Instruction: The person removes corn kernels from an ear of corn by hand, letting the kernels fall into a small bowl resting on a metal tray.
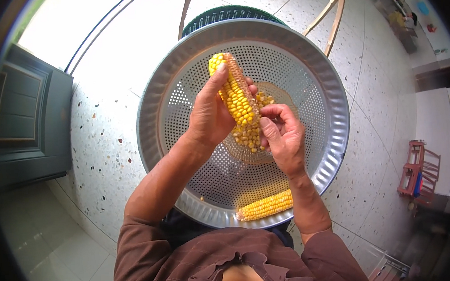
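Observation:
My left hand (206, 110) is closed round a partly shelled corn cob (239, 104), its thumb lying along the upper end. Yellow kernels cover one side of the cob; its right side is stripped to the brownish core. Close by the cob's lower end is my right hand (287, 138), thumb and forefinger pinched together; what lies between them is hidden. Below both hands, loose kernels (249, 139) are heaped in the middle of a wide perforated metal basin (336, 159). A whole corn cob (263, 207) rests inside its near edge, partly behind my right forearm.
A dark green basket (229, 15) shows behind the basin's far rim. Beyond are bent wooden legs (334, 20) on the speckled tile floor (109, 122). A dark door (25, 115) stands at left, and a reddish wooden chair (417, 171) at right.

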The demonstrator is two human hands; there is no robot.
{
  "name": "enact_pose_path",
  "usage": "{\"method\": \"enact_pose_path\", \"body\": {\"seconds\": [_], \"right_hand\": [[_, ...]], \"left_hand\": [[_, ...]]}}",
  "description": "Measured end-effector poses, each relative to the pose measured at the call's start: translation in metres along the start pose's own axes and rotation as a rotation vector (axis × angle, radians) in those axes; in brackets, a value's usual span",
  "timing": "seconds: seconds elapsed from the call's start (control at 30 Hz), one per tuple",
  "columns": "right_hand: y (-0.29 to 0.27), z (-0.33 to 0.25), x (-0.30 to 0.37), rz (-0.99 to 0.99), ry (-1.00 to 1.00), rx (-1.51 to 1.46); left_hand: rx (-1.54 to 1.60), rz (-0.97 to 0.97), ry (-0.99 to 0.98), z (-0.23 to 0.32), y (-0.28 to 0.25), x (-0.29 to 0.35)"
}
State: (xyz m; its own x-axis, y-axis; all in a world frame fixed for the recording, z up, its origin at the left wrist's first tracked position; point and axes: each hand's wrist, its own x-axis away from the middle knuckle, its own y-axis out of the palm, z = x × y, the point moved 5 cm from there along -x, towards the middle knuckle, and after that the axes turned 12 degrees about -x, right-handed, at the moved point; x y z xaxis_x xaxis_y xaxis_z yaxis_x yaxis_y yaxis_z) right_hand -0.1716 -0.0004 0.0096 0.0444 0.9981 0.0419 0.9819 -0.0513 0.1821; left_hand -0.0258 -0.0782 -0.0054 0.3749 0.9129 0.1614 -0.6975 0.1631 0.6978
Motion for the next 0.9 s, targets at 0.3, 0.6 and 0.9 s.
{"method": "enact_pose_path", "body": {"seconds": [0.3, 0.6, 0.9], "right_hand": [[0.009, 0.003, 0.002, -0.063, 0.058, -0.08], [0.013, 0.002, 0.0, -0.175, 0.183, -0.196], [0.013, 0.001, -0.001, -0.127, 0.113, 0.005]], "left_hand": [[0.044, 0.007, -0.04, -0.002, 0.002, 0.0], [0.024, -0.024, -0.022, -0.004, 0.002, 0.0], [-0.008, -0.084, -0.019, -0.004, 0.002, -0.001]]}}
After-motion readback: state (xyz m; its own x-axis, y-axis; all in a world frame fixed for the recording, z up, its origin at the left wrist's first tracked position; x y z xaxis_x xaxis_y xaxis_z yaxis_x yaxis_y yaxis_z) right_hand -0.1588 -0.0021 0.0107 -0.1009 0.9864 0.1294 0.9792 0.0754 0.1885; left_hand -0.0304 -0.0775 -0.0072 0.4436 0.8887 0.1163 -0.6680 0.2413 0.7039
